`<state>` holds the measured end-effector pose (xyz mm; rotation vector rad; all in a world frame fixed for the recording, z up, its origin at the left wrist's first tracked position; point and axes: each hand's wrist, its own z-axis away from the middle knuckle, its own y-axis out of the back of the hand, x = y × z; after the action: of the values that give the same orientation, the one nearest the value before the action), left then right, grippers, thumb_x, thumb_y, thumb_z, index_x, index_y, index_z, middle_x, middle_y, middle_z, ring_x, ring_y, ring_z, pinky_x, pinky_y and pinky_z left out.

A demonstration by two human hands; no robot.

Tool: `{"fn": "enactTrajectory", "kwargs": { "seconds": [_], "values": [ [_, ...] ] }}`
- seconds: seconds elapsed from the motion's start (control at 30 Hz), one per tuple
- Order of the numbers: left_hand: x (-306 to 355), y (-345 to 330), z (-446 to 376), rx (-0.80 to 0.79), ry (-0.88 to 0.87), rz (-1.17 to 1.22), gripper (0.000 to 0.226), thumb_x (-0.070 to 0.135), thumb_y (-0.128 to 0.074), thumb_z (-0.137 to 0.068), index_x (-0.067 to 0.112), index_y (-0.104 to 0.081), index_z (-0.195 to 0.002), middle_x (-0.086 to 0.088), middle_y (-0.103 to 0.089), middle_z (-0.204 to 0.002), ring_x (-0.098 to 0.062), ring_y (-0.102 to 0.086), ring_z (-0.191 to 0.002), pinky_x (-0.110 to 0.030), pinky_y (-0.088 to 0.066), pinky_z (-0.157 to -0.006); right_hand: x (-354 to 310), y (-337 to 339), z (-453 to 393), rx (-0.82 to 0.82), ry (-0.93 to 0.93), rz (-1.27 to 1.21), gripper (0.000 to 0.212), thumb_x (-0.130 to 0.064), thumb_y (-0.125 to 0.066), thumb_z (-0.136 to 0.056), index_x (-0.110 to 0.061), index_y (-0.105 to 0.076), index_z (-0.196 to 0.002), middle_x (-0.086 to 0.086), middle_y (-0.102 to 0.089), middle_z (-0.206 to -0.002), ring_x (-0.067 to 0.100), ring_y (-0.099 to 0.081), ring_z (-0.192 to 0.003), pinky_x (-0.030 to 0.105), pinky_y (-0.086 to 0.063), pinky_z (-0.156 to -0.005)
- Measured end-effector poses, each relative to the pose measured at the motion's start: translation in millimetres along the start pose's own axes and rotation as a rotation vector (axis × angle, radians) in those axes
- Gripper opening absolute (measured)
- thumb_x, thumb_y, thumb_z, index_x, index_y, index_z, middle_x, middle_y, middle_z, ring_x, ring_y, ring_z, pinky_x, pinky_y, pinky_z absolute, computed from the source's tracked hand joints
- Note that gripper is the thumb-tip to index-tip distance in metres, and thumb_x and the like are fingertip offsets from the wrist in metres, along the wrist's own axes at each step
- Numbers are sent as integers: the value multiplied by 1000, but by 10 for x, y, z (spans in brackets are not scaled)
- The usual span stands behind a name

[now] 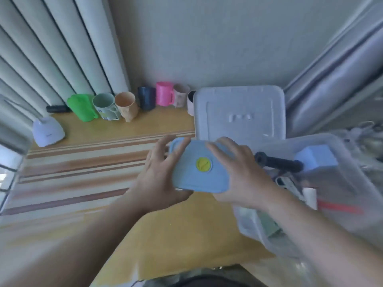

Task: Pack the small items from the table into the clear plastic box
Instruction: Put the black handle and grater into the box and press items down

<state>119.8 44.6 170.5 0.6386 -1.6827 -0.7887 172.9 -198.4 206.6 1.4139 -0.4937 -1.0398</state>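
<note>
You see two bare hands, the left hand [159,172] and the right hand [238,172], gripping between them one light-blue flat container [192,175] that carries one yellow round cap [204,165]. Along the back edge of the wooden table [103,129] you can count seven cups, from a bright green plastic cup [83,107] through a hot-pink handled mug [163,96], though the seventh is half hidden behind one translucent white lid [240,114]. You also have one clear plastic box [342,204], one white lamp base [48,131] and one striped cloth [83,172].
</note>
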Motion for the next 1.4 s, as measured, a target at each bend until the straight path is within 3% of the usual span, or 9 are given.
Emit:
{"fn": "enactTrajectory", "kwargs": {
  "seconds": [0.2,0.43,0.57,0.7,0.87,1.03,1.2,1.3,1.4],
  "values": [
    [1386,-846,-1009,-67,-237,91,96,56,-77,-73,33,-35,-156,-6,-20,-160,-28,-39,-140,-47,-40,-113,1602,510,908,299,-180,-74,111,-56,-80,-56,-47,-27,-153,-4,-27,-161,41,-46,-127,52,-46,-102],
    [1902,-1862,-1219,-45,191,-105,50,63,-47,-86,39,-59,-128,5,-48,-109,-27,-54,-109,-43,-47,-98,2390,184,1304,-32,16,-36,97,-45,-76,-69,-56,-22,-148,-11,-3,-166,31,-30,-134,54,-50,-96],
    [1863,-2217,-977,-226,156,-326,54,55,-29,-100,31,-52,-143,-5,-57,-127,-34,-54,-112,-50,-48,-95,2528,-95,1256,-122,103,-9,94,-38,-78,-75,-52,-26,-152,-5,2,-171,36,-32,-133,54,-44,-106],
    [1908,-2476,-827,-286,191,-613,71,64,-23,-104,21,-34,-159,-15,-40,-154,-43,-41,-132,-56,-40,-106,2699,-148,1236,-202,94,3,94,-51,-68,-89,-59,-4,-158,-12,28,-169,42,-10,-149,62,-32,-113],
    [2210,-2593,-977,-234,268,-521,84,77,-13,-97,24,-26,-160,-12,-46,-140,-35,-44,-121,-49,-47,-102,2880,-71,1149,-177,149,12,98,-25,-77,-80,-49,-19,-154,2,7,-170,41,-28,-136,58,-40,-110],
    [2472,-2913,-1132,-252,197,-425,77,74,-20,-99,29,-28,-160,-12,-43,-148,-37,-44,-126,-50,-41,-107,3337,-133,1433,-143,51,53,102,-38,-77,-77,-57,-13,-153,-9,19,-170,36,-31,-134,56,-40,-109],
    [2461,-3059,-1391,-352,209,-482,75,78,-12,-94,43,-6,-160,-4,-27,-159,-32,-28,-142,-48,-31,-117,3546,-188,1453,-151,-43,-5,104,-43,-74,-82,-59,-2,-155,-12,27,-169,33,-21,-139,52,-38,-114],
    [2454,-3037,-1591,-306,251,-509,70,72,-18,-96,43,-16,-160,-7,-26,-161,-36,-26,-144,-50,-23,-121,3650,-196,1323,-90,-130,49,96,-49,-72,-86,-54,-9,-157,-4,24,-170,37,-13,-144,56,-38,-115],
    [2412,-3093,-1669,-353,193,-614,67,66,-14,-100,39,-14,-161,-6,-22,-165,-35,-19,-150,-51,-13,-124,3666,-276,1193,-104,-175,111,92,-53,-67,-92,-54,-5,-159,0,27,-170,48,1,-153,68,-18,-121]
  ]
}}
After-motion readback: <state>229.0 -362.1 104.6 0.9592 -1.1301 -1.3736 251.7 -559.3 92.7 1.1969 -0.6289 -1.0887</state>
